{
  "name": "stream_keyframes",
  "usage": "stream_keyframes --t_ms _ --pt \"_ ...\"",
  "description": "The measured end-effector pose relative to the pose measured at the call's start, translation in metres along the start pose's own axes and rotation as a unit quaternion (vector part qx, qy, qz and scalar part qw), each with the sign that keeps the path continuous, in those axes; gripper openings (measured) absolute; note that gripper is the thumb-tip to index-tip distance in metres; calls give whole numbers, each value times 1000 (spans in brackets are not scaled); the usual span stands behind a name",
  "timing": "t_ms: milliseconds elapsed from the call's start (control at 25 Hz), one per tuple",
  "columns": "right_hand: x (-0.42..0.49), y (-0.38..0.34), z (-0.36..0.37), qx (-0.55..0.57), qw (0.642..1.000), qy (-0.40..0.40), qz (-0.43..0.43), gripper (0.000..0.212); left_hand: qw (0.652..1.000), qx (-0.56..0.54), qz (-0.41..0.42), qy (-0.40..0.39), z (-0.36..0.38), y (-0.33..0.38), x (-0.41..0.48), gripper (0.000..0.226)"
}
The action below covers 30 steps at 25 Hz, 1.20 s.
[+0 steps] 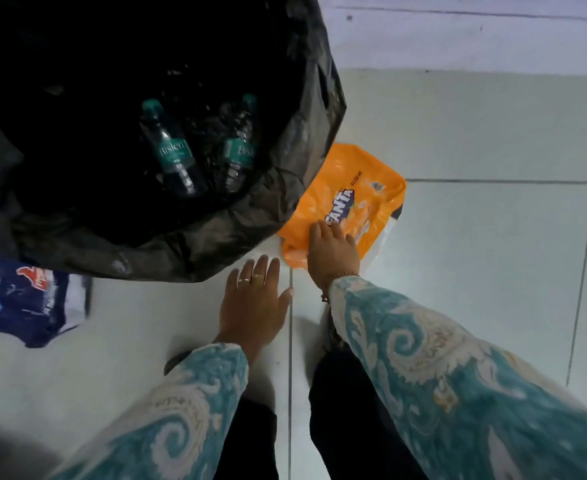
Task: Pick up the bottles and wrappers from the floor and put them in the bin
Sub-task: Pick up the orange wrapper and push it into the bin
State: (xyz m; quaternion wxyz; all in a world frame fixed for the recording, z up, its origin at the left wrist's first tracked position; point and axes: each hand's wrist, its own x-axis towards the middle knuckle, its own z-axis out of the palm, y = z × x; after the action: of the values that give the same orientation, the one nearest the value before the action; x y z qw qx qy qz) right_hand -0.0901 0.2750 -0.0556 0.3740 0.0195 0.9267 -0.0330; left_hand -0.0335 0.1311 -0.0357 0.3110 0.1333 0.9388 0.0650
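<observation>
At the far left of the tiled floor (475,133) a blue wrapper (18,299) lies flat, partly tucked under the edge of the bin bag (285,168). The black bag hangs over the bin's rim, and two clear water bottles (171,150) with green labels and caps lie side by side at the bottom. In front of the bag, the left hand (254,306) hovers palm down with fingers spread, holding nothing, just beside the bag's edge. To its right, the right hand (332,251) rests on the near edge of an orange wrapper (354,199), fingers splayed on it; whether it is pinching the wrapper cannot be told. That wrapper lies on the floor, touching the bag's right side.
</observation>
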Motion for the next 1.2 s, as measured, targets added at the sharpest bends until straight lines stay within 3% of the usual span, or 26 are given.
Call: stream_keyframes --t_ms 160,320,400,480,560,640,680,760,880,1040,1200 --pt "-21 4 -20 135 990 12 50 30 997 27 78 -10 -10 -3 -16 53" --pt "-66 0 -66 203 975 13 86 35 973 -2 209 97 -72 3 -61 47" --pt "-91 -5 -88 255 958 13 134 34 969 -7 193 153 -109 6 -84 44" --pt "-120 -11 -119 361 899 43 244 29 972 -27 133 190 -148 9 -106 44" --pt "-154 -24 -156 471 799 95 361 27 972 -45 101 207 -186 7 -120 43" --pt "-178 -47 -192 544 729 174 379 29 968 -53 82 230 -221 -4 -121 45" --pt "-188 -61 -209 561 720 231 335 31 966 -59 65 242 -238 -12 -119 48" --pt "-199 -89 -234 553 738 336 192 39 960 -78 29 267 -265 -32 -118 56" --pt "-185 -120 -247 443 810 384 27 43 953 -110 -9 282 -279 -59 -121 65" --pt "-145 -150 -241 228 877 423 -17 25 942 -175 -67 277 -253 -92 -141 74" --pt "-108 -163 -218 121 925 359 -11 44 938 -203 -117 254 -210 -107 -167 77"
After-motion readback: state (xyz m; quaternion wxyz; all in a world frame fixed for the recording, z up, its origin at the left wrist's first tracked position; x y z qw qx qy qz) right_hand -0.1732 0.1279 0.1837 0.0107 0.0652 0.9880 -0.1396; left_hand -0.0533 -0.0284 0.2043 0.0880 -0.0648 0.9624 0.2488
